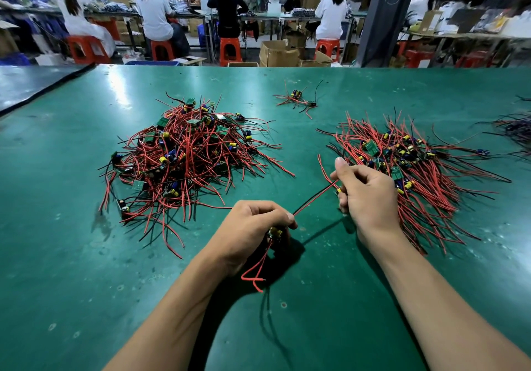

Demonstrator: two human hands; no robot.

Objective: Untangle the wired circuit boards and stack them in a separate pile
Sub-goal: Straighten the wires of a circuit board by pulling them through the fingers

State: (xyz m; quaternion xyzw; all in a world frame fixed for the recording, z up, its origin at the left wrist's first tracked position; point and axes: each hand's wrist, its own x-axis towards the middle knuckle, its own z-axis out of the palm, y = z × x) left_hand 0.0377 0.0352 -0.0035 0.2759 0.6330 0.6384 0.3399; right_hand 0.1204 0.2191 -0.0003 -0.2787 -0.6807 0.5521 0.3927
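Lower centre of frame: my left hand [255,227] is curled tight round the first board [273,231], and its red leads [254,273] hang below the fist. Right of centre, my right hand [366,191] pinches the second board [339,192], thumb raised. A red-and-black wire pair [313,198] runs taut between the two hands.

Judgement: the step in hand is parting these two. Draw apart slowly along the wire line, without jerking at the solder joints. If it snags, slacken and unloop.

The freed board goes on the sorted pile [416,166], at right behind my right hand. The tangled heap [184,155], centre left, is large. A few strays [298,99] lie upper centre.
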